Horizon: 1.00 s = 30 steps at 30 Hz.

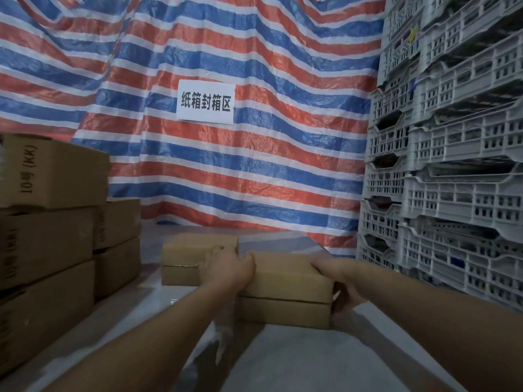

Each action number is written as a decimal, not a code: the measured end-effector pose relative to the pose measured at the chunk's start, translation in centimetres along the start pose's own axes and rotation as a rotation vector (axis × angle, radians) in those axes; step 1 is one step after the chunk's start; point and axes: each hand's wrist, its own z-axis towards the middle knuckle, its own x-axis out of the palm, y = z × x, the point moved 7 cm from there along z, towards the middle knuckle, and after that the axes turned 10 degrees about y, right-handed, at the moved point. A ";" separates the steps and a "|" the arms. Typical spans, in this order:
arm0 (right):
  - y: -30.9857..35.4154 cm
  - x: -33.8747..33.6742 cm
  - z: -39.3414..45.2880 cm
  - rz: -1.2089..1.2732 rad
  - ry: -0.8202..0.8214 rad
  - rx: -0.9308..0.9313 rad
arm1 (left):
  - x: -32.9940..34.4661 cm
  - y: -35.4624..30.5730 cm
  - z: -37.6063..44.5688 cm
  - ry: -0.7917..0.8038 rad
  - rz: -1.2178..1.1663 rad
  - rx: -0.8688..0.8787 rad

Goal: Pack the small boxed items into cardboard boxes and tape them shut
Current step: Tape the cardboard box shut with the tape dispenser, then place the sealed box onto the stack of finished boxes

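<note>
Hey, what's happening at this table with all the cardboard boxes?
A person is handling a closed cardboard box on the table. The left hand grips its far left corner and the right hand grips its right end. A second closed box sits just behind it to the left. More boxes are stacked at the left, with grey plastic crates piled at the right. A striped tarp with a paper sign hangs behind.

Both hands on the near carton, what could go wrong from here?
1. A strip of clear tape hangs loose below the left hand; it could stick to the forearm or fold on itself.
2. The near brown cardboard carton, held also by the right hand, sits close to the second brown carton behind it; sliding it might knock that one.
</note>
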 end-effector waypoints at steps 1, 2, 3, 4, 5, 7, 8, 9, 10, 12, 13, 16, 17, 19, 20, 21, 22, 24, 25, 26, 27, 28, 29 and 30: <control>0.4 0.2 0.9 -0.001 0.004 0.005 | 0.0 -0.3 1.0 -0.039 0.059 0.023; 0.7 0.4 1.8 0.029 0.011 -0.007 | 0.0 -0.3 2.0 -0.051 0.084 0.033; 1.1 0.5 3.1 0.084 0.017 -0.033 | 0.3 -0.3 3.1 -0.049 0.096 0.035; 1.6 0.6 4.1 0.129 0.024 -0.058 | 0.6 -0.3 4.2 -0.036 0.115 0.033; 2.0 0.7 5.0 0.130 0.034 -0.060 | 0.9 -0.2 5.2 -0.020 0.145 0.026; 2.9 0.9 6.8 0.066 0.058 -0.042 | 1.5 -0.2 7.2 0.001 0.197 0.002; 3.3 0.8 7.5 0.053 0.062 -0.044 | 1.9 -0.3 8.1 0.011 0.221 -0.007; 3.7 0.6 8.5 0.058 0.050 -0.054 | 2.2 -0.4 8.8 0.021 0.250 -0.011; 4.0 0.5 9.4 0.059 0.038 -0.064 | 2.5 -0.5 9.5 0.025 0.282 -0.007; 4.2 0.6 10.8 0.071 0.036 -0.077 | 3.1 -0.6 10.6 0.029 0.324 0.004; 4.3 0.7 11.3 0.093 0.036 -0.091 | 3.4 -0.6 11.1 0.035 0.330 0.004; 4.5 1.0 12.1 0.206 0.029 -0.140 | 3.8 -0.4 12.3 0.039 0.352 -0.016; 4.6 1.1 12.2 0.221 0.021 -0.165 | 3.9 -0.5 12.4 0.038 0.366 -0.019; 4.8 1.3 12.3 0.175 0.025 -0.187 | 3.8 -0.7 12.4 0.046 0.401 -0.005; 4.8 1.3 12.2 0.159 0.019 -0.194 | 3.8 -0.9 12.2 0.056 0.410 0.017; 4.9 1.2 12.0 0.179 0.000 -0.194 | 3.7 -1.0 12.1 0.067 0.394 0.046; 5.1 0.9 11.7 0.180 -0.039 -0.192 | 3.6 -1.0 11.8 0.071 0.364 0.080; 5.9 0.2 10.7 0.112 -0.142 -0.192 | 2.5 -1.0 11.3 0.030 0.295 0.148; 6.5 -0.2 10.2 0.048 -0.200 -0.207 | 1.7 -1.0 10.8 -0.007 0.260 0.173; 7.1 -0.6 9.7 -0.024 -0.253 -0.225 | 0.8 -1.0 10.2 -0.037 0.225 0.190; 7.6 -0.7 9.0 -0.082 -0.274 -0.246 | -0.1 -1.0 9.6 -0.055 0.202 0.198; 8.3 -0.5 8.1 -0.120 -0.266 -0.277 | -1.0 -1.1 8.9 -0.064 0.193 0.203; 8.8 -0.2 7.0 -0.150 -0.252 -0.301 | -1.9 -1.3 8.1 -0.066 0.190 0.206; 9.1 0.0 5.8 -0.158 -0.234 -0.320 | -2.9 -1.5 7.1 -0.060 0.180 0.210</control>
